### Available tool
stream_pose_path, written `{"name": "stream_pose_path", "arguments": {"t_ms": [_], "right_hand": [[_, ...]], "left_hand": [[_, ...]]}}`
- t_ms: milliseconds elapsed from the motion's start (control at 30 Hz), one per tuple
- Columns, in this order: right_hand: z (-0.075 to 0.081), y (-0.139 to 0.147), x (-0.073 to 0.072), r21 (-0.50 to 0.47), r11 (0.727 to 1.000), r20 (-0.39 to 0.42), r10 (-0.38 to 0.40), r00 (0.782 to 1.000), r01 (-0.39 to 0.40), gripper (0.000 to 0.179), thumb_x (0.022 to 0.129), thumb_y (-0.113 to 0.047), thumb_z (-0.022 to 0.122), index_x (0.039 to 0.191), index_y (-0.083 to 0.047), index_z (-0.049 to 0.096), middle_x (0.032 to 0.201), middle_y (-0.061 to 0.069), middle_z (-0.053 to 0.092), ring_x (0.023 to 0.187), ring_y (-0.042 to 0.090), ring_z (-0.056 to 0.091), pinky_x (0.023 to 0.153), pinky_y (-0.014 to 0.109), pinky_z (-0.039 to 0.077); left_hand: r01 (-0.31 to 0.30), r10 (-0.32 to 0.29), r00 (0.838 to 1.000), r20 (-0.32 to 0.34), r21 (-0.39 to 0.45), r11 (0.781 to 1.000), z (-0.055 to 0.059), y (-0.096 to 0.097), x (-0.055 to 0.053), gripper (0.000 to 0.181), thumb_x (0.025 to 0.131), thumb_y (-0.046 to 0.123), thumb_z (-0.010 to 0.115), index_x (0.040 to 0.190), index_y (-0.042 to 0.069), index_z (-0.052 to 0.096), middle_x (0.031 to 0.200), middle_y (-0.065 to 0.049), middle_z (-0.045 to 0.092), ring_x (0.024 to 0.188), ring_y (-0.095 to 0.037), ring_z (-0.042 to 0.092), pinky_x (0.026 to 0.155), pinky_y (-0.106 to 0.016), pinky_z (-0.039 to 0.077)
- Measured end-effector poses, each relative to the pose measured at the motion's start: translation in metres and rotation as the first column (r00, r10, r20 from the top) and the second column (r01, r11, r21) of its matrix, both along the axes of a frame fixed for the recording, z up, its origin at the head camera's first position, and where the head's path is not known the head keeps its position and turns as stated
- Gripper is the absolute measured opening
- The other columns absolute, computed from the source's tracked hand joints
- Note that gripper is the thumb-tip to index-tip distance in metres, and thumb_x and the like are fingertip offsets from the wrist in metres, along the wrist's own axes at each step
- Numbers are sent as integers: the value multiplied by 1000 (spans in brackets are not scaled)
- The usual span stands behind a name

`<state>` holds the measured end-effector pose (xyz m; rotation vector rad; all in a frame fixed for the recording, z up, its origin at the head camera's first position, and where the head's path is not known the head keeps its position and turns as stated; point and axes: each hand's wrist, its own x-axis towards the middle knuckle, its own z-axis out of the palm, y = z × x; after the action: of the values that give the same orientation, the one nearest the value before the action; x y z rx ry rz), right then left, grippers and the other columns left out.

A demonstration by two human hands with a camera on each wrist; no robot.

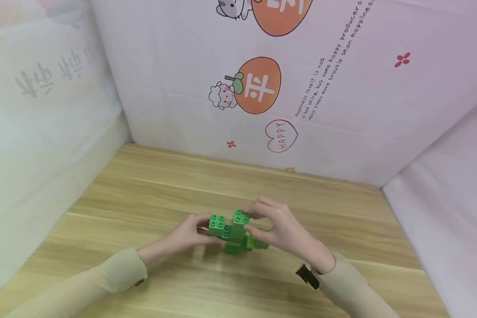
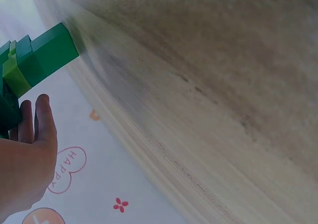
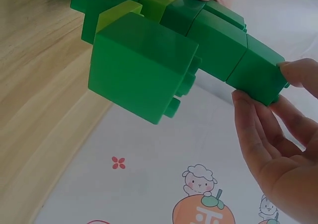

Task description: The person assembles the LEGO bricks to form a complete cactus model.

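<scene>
A structure of stacked toy building blocks (image 1: 234, 232), in dark and light green with studs, is held between the two hands above the table. My left hand (image 1: 191, 230) grips its left side, fingers behind and thumb in front. The same hand (image 2: 27, 172) lies low at the left of the left wrist view, beside the blocks (image 2: 52, 52). My right hand (image 1: 276, 223) pinches the tall green block (image 1: 240, 221) at the top. In the right wrist view its fingers (image 3: 246, 114) and thumb hold the end block (image 3: 258, 72). The lower part is partly hidden by the hands.
Under the hands is a wood-grain table (image 1: 143, 212). White printed cloth (image 1: 183, 88) with orange fruit and cartoon animals hangs behind it, with more cloth at the left (image 1: 43, 132) and right (image 1: 453, 190). A dark strap piece (image 1: 308, 276) sits at the right cuff.
</scene>
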<state>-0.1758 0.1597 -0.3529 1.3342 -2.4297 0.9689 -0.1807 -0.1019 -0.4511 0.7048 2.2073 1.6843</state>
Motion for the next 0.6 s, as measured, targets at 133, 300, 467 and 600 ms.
{"name": "stream_pose_path", "arguments": {"t_ms": [133, 300, 467, 600], "right_hand": [[-4, 1, 1, -14, 1000, -23, 2, 1000, -2, 34, 79, 0, 79, 111, -2, 68, 96, 4, 67, 90, 19, 71, 80, 22, 62], [-6, 2, 2, -10, 1000, -46, 3, 999, -4, 39, 79, 0, 78, 116, -1, 66, 96, 3, 66, 90, 19, 71, 81, 22, 61], [-4, 2, 3, 13, 1000, -52, -8, 999, 8, 40, 81, -3, 78, 119, -1, 65, 98, 2, 65, 92, 15, 69, 81, 20, 61], [-5, 2, 5, 14, 1000, -60, -19, 998, 20, 40, 81, -4, 78, 119, -1, 65, 96, 1, 64, 92, 13, 68, 79, 23, 62]], "left_hand": [[3, -3, 1000, -6, -8, 1000, -1, 0, 0, 41, 82, 13, 79, 121, 11, 66, 118, -9, 72, 109, -23, 69, 93, -24, 58], [2, -2, 1000, 1, -6, 1000, 0, 0, 1, 42, 83, 13, 79, 122, 11, 65, 119, -9, 72, 110, -24, 68, 94, -24, 58], [7, -7, 1000, 7, 2, 1000, 1, 0, 1, 42, 82, 12, 79, 122, 10, 65, 119, -10, 71, 110, -24, 68, 94, -24, 58], [6, -6, 1000, 7, -2, 1000, 2, 0, 2, 42, 82, 12, 79, 122, 11, 65, 120, -10, 71, 110, -24, 68, 94, -24, 58]]}}
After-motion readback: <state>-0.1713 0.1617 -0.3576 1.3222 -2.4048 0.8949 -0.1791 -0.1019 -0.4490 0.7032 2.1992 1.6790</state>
